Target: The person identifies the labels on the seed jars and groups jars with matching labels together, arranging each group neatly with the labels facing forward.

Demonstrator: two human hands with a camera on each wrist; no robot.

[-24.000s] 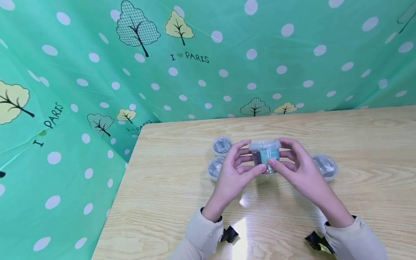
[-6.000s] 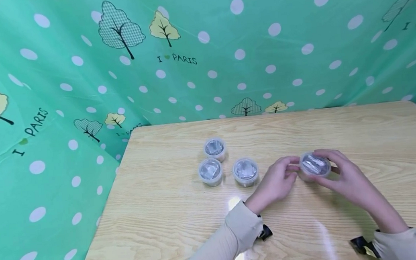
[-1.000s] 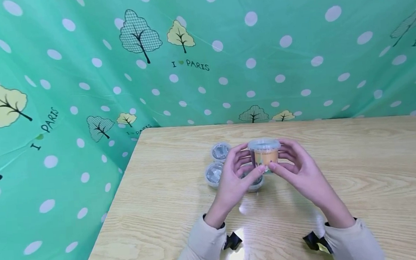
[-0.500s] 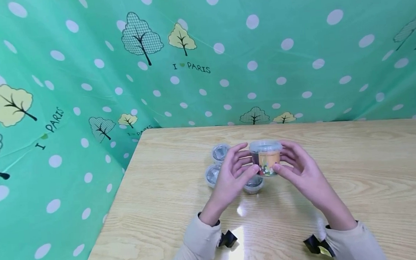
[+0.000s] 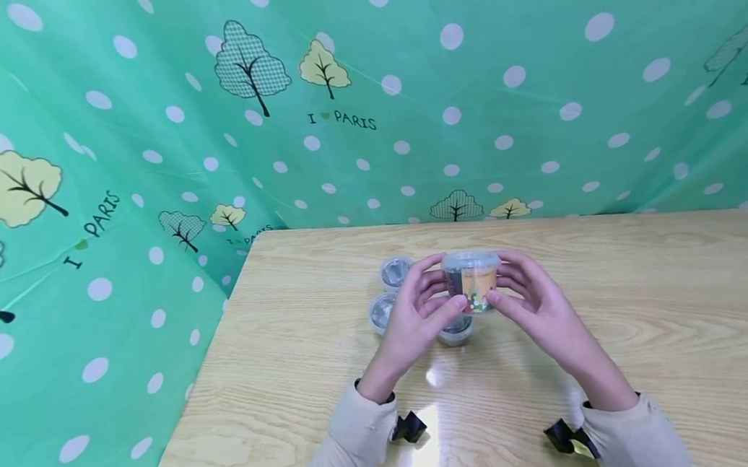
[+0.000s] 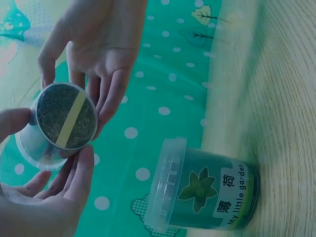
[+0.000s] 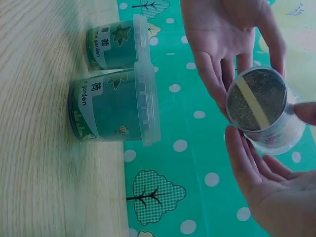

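Observation:
In the head view a small clear plastic tub (image 5: 471, 282) with a translucent lid and an orange label with printed flowers is held upright above the table. My left hand (image 5: 421, 306) grips its left side, thumb on the front. On the opposite side my right hand (image 5: 538, 301) grips it with curled fingers and thumb on the label. Both wrist views look up at the tub's underside (image 6: 66, 116), where dark soil-like filling and a pale yellow strip show. Beneath the hands a lidded tub (image 5: 457, 331) stands on the table, partly covered by the left hand.
Two more lidded tubs, one behind (image 5: 395, 272) and one nearer (image 5: 382, 312), stand left of the hands. A green tub (image 6: 212, 190) reads "My little garden" in the left wrist view. The wooden table (image 5: 666, 314) meets a green dotted curtain (image 5: 502, 109).
Six seconds ago both hands were at a tub on the right of the table; now they hold one up at the middle. In the last second it has turned slightly, showing more label.

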